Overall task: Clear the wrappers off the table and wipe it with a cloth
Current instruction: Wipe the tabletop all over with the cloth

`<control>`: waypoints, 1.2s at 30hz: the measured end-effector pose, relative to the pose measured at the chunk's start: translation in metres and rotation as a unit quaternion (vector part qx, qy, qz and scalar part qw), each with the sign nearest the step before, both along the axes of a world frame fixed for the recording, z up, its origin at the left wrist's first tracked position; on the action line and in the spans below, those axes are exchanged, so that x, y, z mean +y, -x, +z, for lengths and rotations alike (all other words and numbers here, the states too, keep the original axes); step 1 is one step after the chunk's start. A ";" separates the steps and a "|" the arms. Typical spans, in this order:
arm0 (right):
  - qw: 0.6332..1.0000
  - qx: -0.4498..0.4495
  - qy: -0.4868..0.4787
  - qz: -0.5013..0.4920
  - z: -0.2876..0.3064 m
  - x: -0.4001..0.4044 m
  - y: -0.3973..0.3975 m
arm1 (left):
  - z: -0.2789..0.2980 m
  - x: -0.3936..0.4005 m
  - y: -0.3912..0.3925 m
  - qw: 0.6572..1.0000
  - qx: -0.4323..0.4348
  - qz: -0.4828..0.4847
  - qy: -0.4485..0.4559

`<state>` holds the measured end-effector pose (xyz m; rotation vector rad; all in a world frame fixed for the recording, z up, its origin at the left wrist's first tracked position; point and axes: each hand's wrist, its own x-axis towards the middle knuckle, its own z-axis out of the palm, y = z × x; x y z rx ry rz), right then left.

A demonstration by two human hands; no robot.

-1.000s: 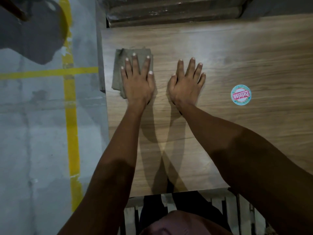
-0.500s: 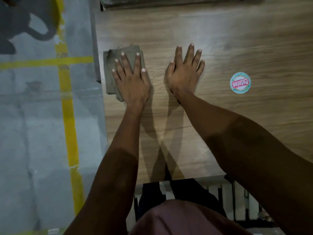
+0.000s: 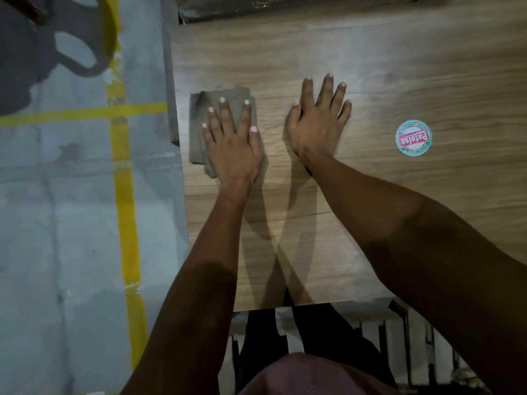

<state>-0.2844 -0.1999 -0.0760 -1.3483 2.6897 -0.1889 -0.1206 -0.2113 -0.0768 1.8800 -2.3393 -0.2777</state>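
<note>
Grey cloth (image 3: 222, 121) has barely shifted under the flat, spread left hand (image 3: 232, 146); right hand (image 3: 319, 124) rests open on the table (image 3: 370, 67), wiping paused.

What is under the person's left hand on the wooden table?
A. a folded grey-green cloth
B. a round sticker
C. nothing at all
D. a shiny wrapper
A. The left hand lies flat, fingers spread, on a folded grey-green cloth near the left edge of the wooden table; the round teal and red sticker sits apart, beyond the right hand, which rests on bare wood.
</note>
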 end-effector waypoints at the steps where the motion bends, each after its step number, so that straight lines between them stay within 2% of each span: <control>1: 1.000 -0.001 0.001 0.001 0.000 0.000 0.000 | -0.002 0.003 -0.002 1.000 0.009 -0.022 -0.001; 3: 1.000 -0.004 0.000 0.005 0.001 0.000 0.000 | -0.005 -0.001 -0.014 1.000 0.010 -0.029 0.001; 9: 1.000 -0.013 -0.015 0.011 0.005 0.002 0.002 | -0.004 0.003 -0.041 0.999 -0.018 0.032 0.009; 16: 0.999 -0.016 -0.023 0.019 0.007 0.005 0.003 | 0.003 0.077 -0.028 0.996 0.005 -0.085 -0.023; 22: 0.999 -0.012 -0.017 0.029 0.005 0.008 0.001 | 0.001 0.065 -0.070 0.999 -0.014 0.024 -0.022; 27: 1.000 -0.017 -0.006 0.024 0.007 0.006 0.002 | 0.007 0.119 -0.060 0.999 -0.005 -0.022 -0.042; 29: 0.999 -0.015 0.017 0.025 0.005 0.007 0.002 | 0.007 0.147 -0.059 0.997 -0.003 -0.057 -0.060; 32: 0.993 -0.011 0.108 0.049 0.001 0.012 0.002 | 0.006 0.164 -0.062 0.994 0.008 -0.086 -0.063; 34: 0.988 -0.004 0.138 0.065 -0.003 0.015 0.004 | 0.005 0.160 -0.068 0.995 0.013 -0.077 -0.061; 36: 0.988 -0.004 0.139 0.071 -0.005 0.016 0.006 | 0.005 0.152 -0.077 0.998 0.010 -0.027 -0.061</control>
